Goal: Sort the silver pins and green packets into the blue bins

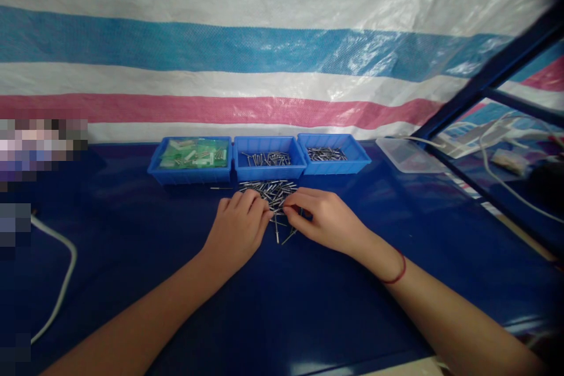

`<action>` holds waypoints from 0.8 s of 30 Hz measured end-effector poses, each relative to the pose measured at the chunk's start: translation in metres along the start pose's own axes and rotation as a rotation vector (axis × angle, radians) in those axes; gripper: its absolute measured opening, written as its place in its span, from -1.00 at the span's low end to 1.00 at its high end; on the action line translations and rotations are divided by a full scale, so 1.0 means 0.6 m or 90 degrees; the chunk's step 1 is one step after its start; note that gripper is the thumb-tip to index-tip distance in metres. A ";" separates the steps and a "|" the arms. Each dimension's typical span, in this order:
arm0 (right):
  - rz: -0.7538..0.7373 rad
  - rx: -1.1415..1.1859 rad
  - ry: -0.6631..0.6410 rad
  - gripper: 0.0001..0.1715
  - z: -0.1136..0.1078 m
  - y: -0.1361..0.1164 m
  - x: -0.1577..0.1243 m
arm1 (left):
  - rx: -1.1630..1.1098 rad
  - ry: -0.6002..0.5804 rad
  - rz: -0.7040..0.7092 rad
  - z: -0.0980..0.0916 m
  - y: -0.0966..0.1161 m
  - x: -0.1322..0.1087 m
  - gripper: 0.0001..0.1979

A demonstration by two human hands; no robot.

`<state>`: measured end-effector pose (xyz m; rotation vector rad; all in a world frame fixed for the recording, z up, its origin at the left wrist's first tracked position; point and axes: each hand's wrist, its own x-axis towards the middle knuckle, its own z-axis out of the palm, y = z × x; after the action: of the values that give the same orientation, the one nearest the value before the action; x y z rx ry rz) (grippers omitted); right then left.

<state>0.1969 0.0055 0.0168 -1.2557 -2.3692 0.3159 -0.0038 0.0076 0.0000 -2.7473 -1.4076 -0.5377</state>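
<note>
A loose pile of small metal pins (269,191) lies on the dark blue table (308,305), just in front of three blue bins. My left hand (238,229) rests at the pile's near left edge with its fingers curled together. My right hand (321,217) is at the near right edge, fingertips pinched over the pins. What either hand holds is too small to make out. A red string circles my right wrist.
The left bin (190,158) holds green and white parts, the middle bin (268,157) a few pins, the right bin (332,154) many pins. A clear plastic lid (408,155) lies at right beside a dark blue frame bar (484,76). A white cable (61,270) curves at left. Striped tarp hangs behind.
</note>
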 end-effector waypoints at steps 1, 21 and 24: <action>-0.010 0.003 -0.007 -0.85 0.000 -0.001 0.000 | -0.012 0.018 -0.003 0.000 0.001 0.000 -0.81; -0.073 0.051 -0.016 -0.74 0.006 -0.023 -0.002 | -0.396 0.139 -0.031 -0.004 0.003 -0.001 -0.87; -0.079 0.061 -0.014 -0.72 0.009 -0.023 -0.002 | -0.412 0.146 -0.044 -0.005 0.004 0.000 -0.91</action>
<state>0.1846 -0.0032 0.0174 -1.0622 -2.4072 0.3999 -0.0028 0.0057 0.0034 -2.9332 -1.4724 -1.4916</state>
